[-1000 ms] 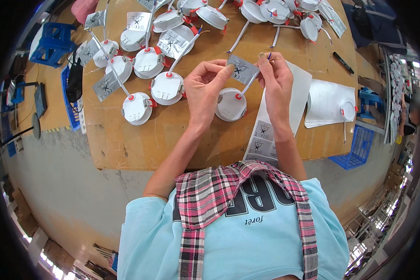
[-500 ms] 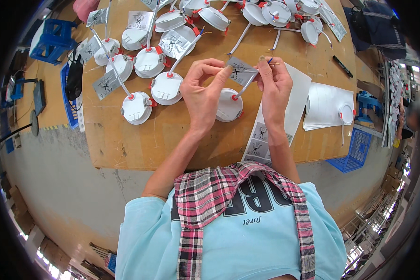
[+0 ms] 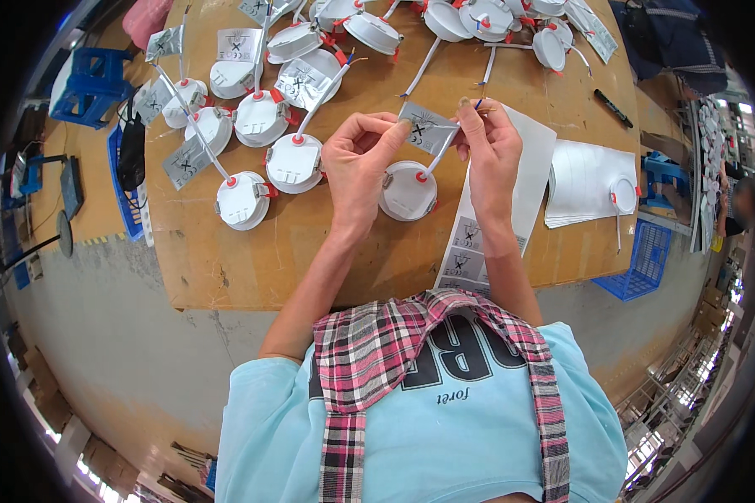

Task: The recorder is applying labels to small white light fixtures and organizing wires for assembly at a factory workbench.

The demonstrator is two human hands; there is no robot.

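Observation:
A round white downlight [image 3: 406, 194] lies on the table between my hands, its white cable [image 3: 439, 158] rising from a red grommet. A silver printed label [image 3: 428, 130] is at the upper part of that cable. My left hand [image 3: 361, 163] pinches the label's left edge between thumb and fingers. With thumb and fingers closed, my right hand [image 3: 492, 155] grips the cable near its end, by the label's right side. Under my right forearm lies a label sheet [image 3: 520, 180] with several silver labels at its near end.
Several white downlights [image 3: 260, 117] crowd the table's far left and far middle, some with labels on their cables. On the right are a stack of silver sheets [image 3: 587, 180] with a small downlight [image 3: 623, 194] on top and a black marker [image 3: 612, 109]. A blue basket [image 3: 637, 264] stands beyond the right edge.
The whole view has shifted slightly. The label between my hands has turned a little and shows flatter, while both hands keep their grip in about the same place.

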